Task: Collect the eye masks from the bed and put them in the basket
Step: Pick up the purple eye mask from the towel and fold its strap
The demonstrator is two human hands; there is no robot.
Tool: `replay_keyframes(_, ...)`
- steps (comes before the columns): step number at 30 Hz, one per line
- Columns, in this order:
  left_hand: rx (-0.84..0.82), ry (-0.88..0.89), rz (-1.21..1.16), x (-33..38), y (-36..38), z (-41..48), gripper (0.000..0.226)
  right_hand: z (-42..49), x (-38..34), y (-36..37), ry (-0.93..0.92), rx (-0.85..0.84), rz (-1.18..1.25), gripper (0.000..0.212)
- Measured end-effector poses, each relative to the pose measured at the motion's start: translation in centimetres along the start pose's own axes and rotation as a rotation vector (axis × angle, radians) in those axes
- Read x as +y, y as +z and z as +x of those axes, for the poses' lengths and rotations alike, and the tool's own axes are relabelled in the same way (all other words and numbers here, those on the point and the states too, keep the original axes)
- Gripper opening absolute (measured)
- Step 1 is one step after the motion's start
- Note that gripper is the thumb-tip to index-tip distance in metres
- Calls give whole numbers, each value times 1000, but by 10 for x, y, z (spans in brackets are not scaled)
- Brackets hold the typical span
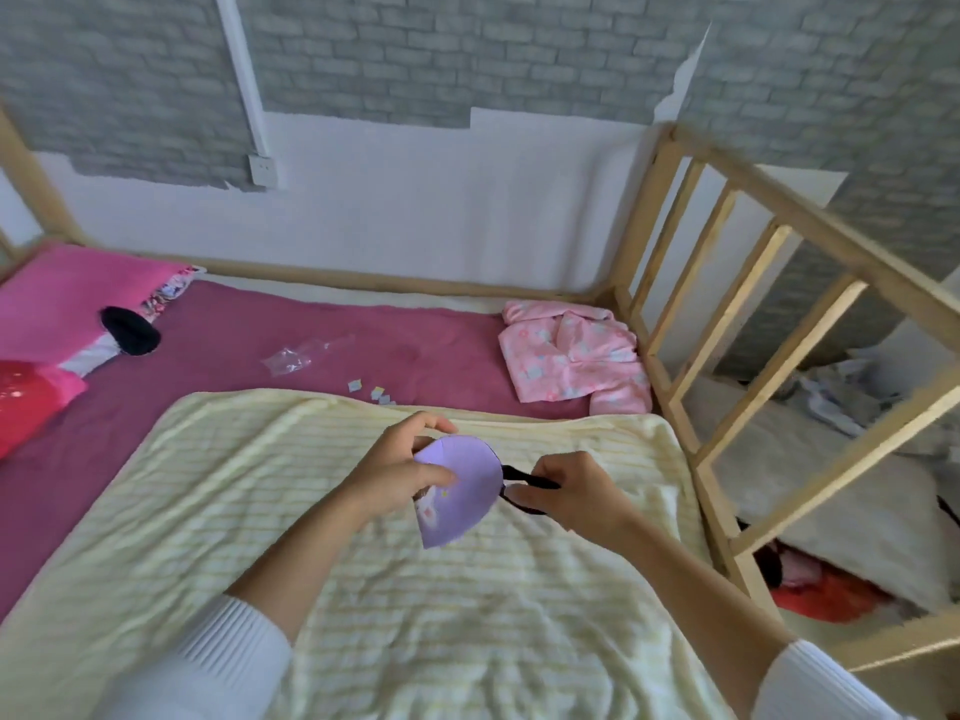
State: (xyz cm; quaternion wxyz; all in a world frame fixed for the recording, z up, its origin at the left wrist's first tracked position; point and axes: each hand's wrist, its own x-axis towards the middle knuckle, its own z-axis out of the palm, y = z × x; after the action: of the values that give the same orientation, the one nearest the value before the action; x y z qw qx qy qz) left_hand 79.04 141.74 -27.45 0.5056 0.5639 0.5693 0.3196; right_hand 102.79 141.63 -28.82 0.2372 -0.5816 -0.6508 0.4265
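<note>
Above the bed's [322, 324] near edge, left hand [400, 472] grasps a purple eye mask [465, 485]; right hand [571, 493] pinches its black strap [522, 477].

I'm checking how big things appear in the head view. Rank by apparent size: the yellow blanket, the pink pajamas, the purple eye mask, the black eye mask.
1. yellow blanket
2. pink pajamas
3. purple eye mask, nearer the camera
4. black eye mask, farther away
</note>
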Motion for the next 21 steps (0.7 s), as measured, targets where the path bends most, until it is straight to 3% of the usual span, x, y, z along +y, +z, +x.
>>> replay_keyframes(3,151,88,181,5,-6,-25,38,-28,-6,-22,27,-202,93,38)
replay_keyframes(5,223,126,260,4,-4,-45,40,-48,-8,-31,45,-328,453,32)
replay_keyframes(7,228,137,287,2,5,-67,44,-66,-15,-35,33,-431,978,25)
replay_keyframes(9,204,138,315,-1,18,-86,44,-76,-25,-33,-62,-416,1374,41)
replay_keyframes(11,190,152,365,-1,30,-102,37,-79,-40,-30,-107,-302,1487,37)
replay_keyframes(12,188,170,386,0,36,-109,33,-82,-49,-27,-144,-196,1329,25)
replay_keyframes(13,189,187,398,2,40,-115,32,-84,-56,-23,-220,-48,1015,20)
replay_keyframes(15,214,201,403,6,43,-127,31,-83,-58,-15,-389,241,104,26)
replay_keyframes(17,303,223,416,10,40,-137,26,-84,-54,-9,-405,306,-640,42)
replay_keyframes(19,433,231,386,12,32,-148,25,-89,-51,-4,-297,140,-794,41)
replay_keyframes(21,493,203,273,13,23,-160,23,-93,-52,8,-191,-153,-654,42)
